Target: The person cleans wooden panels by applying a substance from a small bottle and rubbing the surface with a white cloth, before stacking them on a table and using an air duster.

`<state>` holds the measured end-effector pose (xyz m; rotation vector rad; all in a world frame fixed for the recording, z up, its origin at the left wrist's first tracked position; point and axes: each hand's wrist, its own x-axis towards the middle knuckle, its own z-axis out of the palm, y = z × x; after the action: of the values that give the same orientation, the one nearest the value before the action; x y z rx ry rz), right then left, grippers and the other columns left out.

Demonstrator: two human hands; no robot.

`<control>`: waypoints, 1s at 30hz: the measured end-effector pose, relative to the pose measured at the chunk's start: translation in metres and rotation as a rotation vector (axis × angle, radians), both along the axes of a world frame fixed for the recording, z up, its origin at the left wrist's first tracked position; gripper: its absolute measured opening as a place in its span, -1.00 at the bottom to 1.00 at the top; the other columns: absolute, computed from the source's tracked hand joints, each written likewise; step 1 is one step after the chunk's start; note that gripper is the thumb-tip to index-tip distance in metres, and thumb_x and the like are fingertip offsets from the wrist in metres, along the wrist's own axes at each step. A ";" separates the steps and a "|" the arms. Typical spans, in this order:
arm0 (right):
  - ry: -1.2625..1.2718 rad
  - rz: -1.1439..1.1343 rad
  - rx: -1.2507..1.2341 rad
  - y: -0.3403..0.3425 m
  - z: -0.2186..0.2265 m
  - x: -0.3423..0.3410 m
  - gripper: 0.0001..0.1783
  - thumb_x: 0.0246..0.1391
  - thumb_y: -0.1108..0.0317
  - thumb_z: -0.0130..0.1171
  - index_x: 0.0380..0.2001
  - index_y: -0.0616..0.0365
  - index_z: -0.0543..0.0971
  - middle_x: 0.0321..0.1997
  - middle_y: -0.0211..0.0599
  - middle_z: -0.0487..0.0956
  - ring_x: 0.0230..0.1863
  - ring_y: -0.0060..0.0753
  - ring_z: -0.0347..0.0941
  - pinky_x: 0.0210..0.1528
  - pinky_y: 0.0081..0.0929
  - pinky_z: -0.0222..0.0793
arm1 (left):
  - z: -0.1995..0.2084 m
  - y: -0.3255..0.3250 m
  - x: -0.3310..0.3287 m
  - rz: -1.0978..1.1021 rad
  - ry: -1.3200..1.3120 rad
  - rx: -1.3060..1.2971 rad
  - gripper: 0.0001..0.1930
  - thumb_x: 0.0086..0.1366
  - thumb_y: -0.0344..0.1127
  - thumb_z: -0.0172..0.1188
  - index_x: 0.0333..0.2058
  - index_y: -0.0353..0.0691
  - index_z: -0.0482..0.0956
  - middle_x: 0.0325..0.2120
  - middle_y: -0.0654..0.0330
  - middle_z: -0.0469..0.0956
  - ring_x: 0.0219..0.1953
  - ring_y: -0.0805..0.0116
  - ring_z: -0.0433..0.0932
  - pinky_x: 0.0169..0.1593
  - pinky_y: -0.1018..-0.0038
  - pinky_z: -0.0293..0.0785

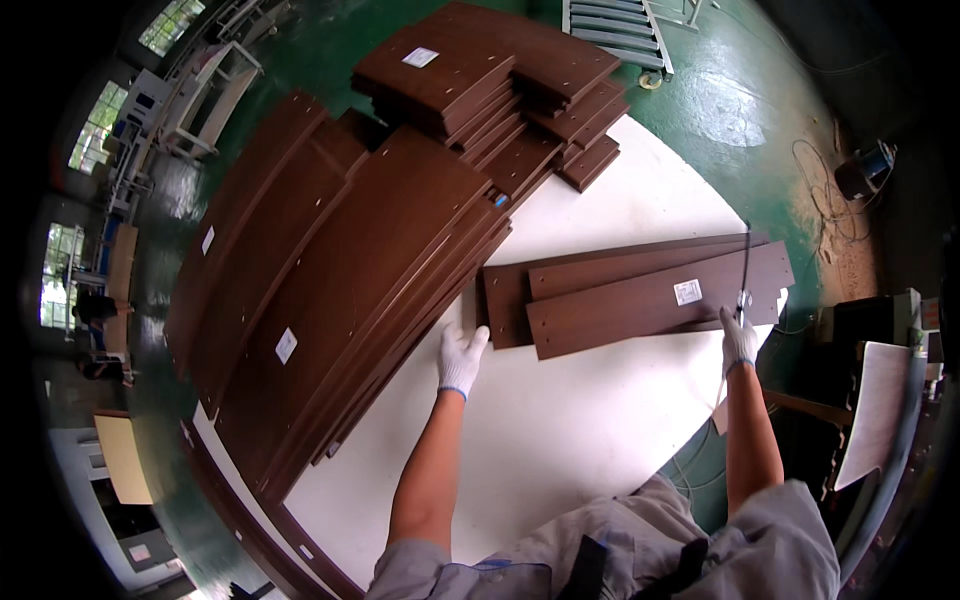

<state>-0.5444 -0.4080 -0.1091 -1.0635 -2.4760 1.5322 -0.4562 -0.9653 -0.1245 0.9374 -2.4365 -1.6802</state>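
Note:
Both my hands wear white knitted gloves with blue cuffs. My left hand (462, 360) is open over the white tabletop (500, 440), its fingers apart, close to the left ends of several narrow dark-brown boards (640, 312). These boards lie fanned over one another, with a white label on the top one. My right hand (739, 342) is closed at their right end around a tool with a long thin dark rod (747, 255) and a silver part; it looks like an air blow gun. A pale hose runs down beside that wrist.
Large brown panels (350, 290) are stacked along the table's left side, and smaller panels (450, 75) are piled at the far side. A roller conveyor (618, 35) stands beyond. On the right are a dark bucket-like object (866, 172) with loose cable and a white board (878, 410).

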 end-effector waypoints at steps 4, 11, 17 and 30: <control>-0.257 -0.097 -0.215 -0.006 0.039 -0.006 -0.42 -0.12 -0.16 0.55 -0.29 0.11 0.63 -0.55 -0.44 0.39 -0.58 -0.49 0.34 -0.63 -0.40 0.25 | 0.033 0.058 -0.060 -0.143 -0.158 0.067 -0.34 0.15 -0.12 0.51 0.03 -0.54 0.46 -0.04 -0.12 0.61 -0.02 0.16 0.60 0.07 0.26 0.53; -0.220 0.073 -0.252 0.023 0.064 -0.073 -0.50 -0.04 -0.07 0.51 -0.40 0.11 0.54 -0.55 -0.50 0.37 -0.60 -0.55 0.27 -0.58 -0.53 0.24 | 0.029 0.132 0.022 -0.008 -0.314 0.165 -0.30 0.18 -0.19 0.50 0.10 -0.61 0.41 0.02 -0.13 0.58 -0.01 0.14 0.58 0.11 0.26 0.52; -0.346 0.152 -0.249 0.060 0.052 -0.105 -0.48 0.02 -0.14 0.46 -0.45 0.08 0.49 -0.64 -0.44 0.36 -0.72 -0.53 0.27 -0.69 -0.51 0.12 | 0.026 0.235 0.089 0.202 -0.357 0.131 -0.36 0.12 -0.13 0.55 -0.06 -0.57 0.51 -0.14 -0.07 0.64 -0.16 0.15 0.61 0.00 0.24 0.55; -0.350 1.053 0.828 -0.096 0.122 -0.059 -0.42 -0.03 -0.20 0.36 -0.21 0.12 0.70 -0.25 0.04 0.71 -0.16 0.11 0.66 -0.10 -0.07 0.54 | -0.053 0.169 0.164 0.061 -0.324 0.458 -0.58 0.29 -0.07 0.36 -0.09 -0.29 0.55 -0.32 0.09 0.62 -0.31 0.29 0.60 -0.21 0.30 0.53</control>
<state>-0.6038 -0.5042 0.0129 0.1906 -3.5820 0.1120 -0.2923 -0.7960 -0.1779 1.4176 -2.1934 -2.2736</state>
